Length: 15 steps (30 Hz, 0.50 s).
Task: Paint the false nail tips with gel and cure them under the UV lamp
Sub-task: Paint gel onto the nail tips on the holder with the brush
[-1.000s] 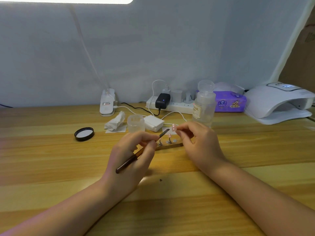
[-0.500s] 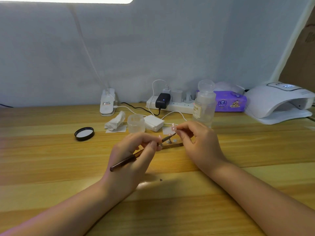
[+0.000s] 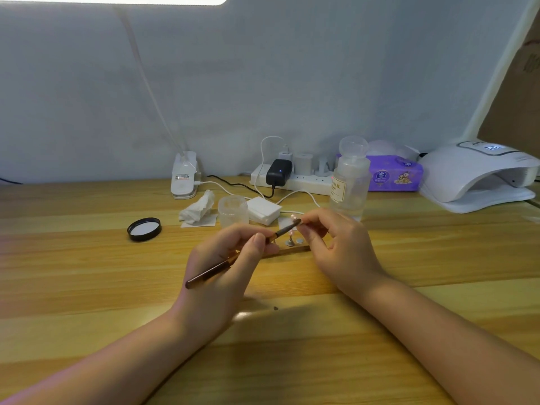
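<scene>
From the head camera, a long desk (image 3: 87,273) made of light yellow-brown wood planks fills the bottom half. Behind it hangs a plain pale grey-blue wall (image 3: 263,83), with a bright white light strip at the very top. A brown cardboard box edge (image 3: 517,92) shows at the far right.

At the back of the desk sits a white power strip (image 3: 295,181) with a black plug (image 3: 279,172) in it, showing a small blue light. A clear plastic bottle with a round cap (image 3: 349,182) has a label that reads "NAIL". Behind it is a purple tissue pack (image 3: 394,176) with cartoon pictures; its writing is too small to read. The big white UV nail lamp (image 3: 479,176) stands at the right, with a small lit screen on top that is too blurry to read. A white clip stand (image 3: 184,178) has a tiny label that cannot be read. A round black lid (image 3: 144,228), a crumpled white tissue (image 3: 198,210), a small clear jar (image 3: 233,210) and a stack of white cotton pads (image 3: 263,210) lie nearby.

The left hand (image 3: 225,273) has its fingers curled around a thin dark brown brush (image 3: 233,260). The right hand (image 3: 342,247) pinches a small pale pink false nail tip (image 3: 294,218) between its fingers. The brush tip touches the nail tip, just above a small wooden holder strip (image 3: 292,249) on the desk.
</scene>
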Tool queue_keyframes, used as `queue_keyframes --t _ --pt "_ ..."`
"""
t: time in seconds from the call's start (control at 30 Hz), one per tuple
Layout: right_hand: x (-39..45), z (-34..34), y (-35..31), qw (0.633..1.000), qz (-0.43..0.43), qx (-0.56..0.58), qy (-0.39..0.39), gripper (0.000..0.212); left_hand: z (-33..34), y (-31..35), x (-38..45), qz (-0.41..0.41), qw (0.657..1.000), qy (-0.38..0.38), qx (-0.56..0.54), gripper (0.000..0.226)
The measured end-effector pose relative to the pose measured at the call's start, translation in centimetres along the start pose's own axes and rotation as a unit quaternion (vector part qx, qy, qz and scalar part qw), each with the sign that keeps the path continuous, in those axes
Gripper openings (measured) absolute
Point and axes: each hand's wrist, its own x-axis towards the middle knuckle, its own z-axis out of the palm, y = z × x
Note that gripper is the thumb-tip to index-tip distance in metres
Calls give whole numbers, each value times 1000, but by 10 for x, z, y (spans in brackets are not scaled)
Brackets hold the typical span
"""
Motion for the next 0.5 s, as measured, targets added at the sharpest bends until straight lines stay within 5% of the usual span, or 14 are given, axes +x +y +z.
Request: queue_keyframes --t 0.5 --pt "-1 0 0 996 48 68 -19 12 -3 -5 4 1 999 42 21 18"
